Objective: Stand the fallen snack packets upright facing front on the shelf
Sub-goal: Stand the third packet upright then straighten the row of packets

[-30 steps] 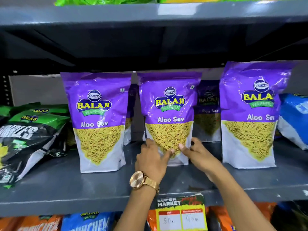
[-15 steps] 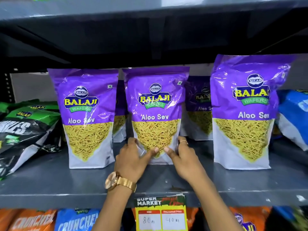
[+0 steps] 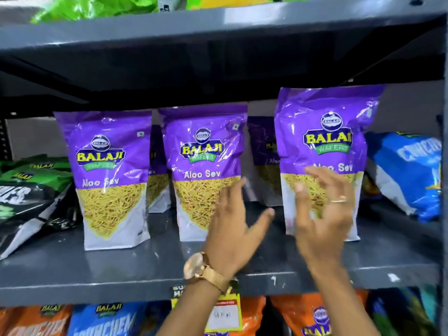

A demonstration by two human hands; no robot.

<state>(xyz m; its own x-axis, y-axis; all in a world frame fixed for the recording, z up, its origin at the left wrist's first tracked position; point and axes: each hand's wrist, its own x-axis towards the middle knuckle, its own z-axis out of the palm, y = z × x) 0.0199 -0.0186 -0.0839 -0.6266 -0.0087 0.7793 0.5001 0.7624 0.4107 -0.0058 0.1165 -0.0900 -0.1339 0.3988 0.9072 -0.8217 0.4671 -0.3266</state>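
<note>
Packets of purple Aloo Sev are standing upright along the grey shelf, fronts facing us, and we are looking at three in the front row: the left packet, the middle packet and the right packet, which is sitting nearest the camera. Behind the gaps between them we are seeing more purple packets standing further back, partly hidden. Our left hand is hovering in front of the lower right corner of the middle packet, its grip spread wide with fingers fanned and thumb pointing right, holding nothing; whether it is brushing the packet we cannot tell, since the hand is blurred. A gold watch is sitting on that wrist. Our right hand is hanging in front of the lower half of the right packet, its grip also wide and empty, fingers up and apart, a ring showing on one finger; contact with the packet is likewise unclear. At the far left, green and black packets are lying tilted and slumped against each other, and at the far right a blue packet is leaning back at an angle. A price tag is hanging from the shelf edge below our left wrist.
</note>
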